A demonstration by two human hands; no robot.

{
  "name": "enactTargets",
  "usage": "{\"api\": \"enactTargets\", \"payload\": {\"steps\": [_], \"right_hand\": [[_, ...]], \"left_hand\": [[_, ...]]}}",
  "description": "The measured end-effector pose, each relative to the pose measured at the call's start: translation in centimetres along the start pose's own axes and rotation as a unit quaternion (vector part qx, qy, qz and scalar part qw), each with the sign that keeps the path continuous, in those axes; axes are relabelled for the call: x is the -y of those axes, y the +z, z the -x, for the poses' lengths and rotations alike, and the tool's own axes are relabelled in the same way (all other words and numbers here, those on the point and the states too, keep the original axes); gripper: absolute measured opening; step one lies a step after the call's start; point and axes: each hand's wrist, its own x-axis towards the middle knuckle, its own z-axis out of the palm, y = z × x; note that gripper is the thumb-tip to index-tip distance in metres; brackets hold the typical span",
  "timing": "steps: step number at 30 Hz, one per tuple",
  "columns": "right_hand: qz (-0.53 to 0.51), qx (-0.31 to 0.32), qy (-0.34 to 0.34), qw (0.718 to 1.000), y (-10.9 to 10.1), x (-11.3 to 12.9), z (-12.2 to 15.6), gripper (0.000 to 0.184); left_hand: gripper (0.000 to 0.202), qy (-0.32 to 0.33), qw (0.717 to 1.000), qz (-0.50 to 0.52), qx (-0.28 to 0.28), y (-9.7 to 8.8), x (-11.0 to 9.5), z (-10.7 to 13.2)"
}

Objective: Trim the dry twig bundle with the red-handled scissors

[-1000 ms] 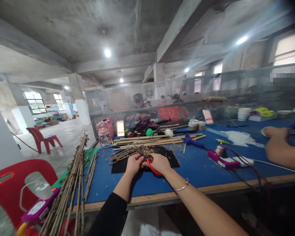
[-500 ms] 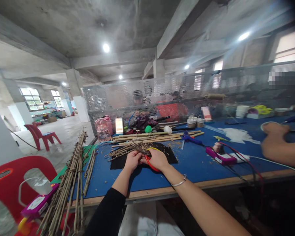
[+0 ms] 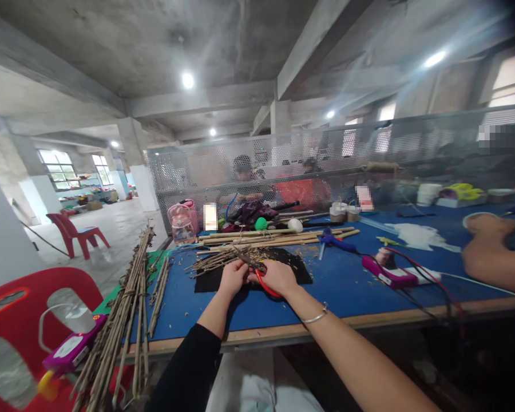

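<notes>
My right hand (image 3: 277, 278) is closed on scissors (image 3: 266, 284) with red and yellow handles. Their dark blades point up and left, over a pile of thin twigs (image 3: 217, 260). Beside the blades, my left hand (image 3: 234, 277) is closed in a pinch, its fingertips almost meeting the right hand's. What it pinches is too small and hidden to make out. Under both hands lies a black mat (image 3: 206, 281), strewn with twig bits and chips.
A bundle of long dry stalks (image 3: 118, 320) leans over the table's left end. Behind the mat lie bamboo-like sticks (image 3: 278, 240) and a blue glue gun (image 3: 339, 244). A purple power strip (image 3: 388, 273) with cables sits right, near another person's arm (image 3: 493, 257). A perforated screen (image 3: 210, 177) closes the back.
The view has shifted slightly. The scissors' handles show less yellow now, as if drawn closer together. Both hands stay in nearly the same place over the mat.
</notes>
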Motion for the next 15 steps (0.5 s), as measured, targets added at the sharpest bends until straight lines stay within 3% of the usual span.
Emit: {"api": "enactTargets", "payload": {"steps": [5, 15], "right_hand": [[0.006, 0.012, 0.009, 1.000, 0.03, -0.09, -0.03, 0.055], [-0.022, -0.022, -0.025, 0.999, 0.80, -0.34, -0.11, 0.054]], "left_hand": [[0.022, -0.005, 1.000, -0.002, -0.010, 0.02, -0.12, 0.00], [0.016, -0.031, 0.999, 0.031, -0.014, 0.35, -0.29, 0.09]]}}
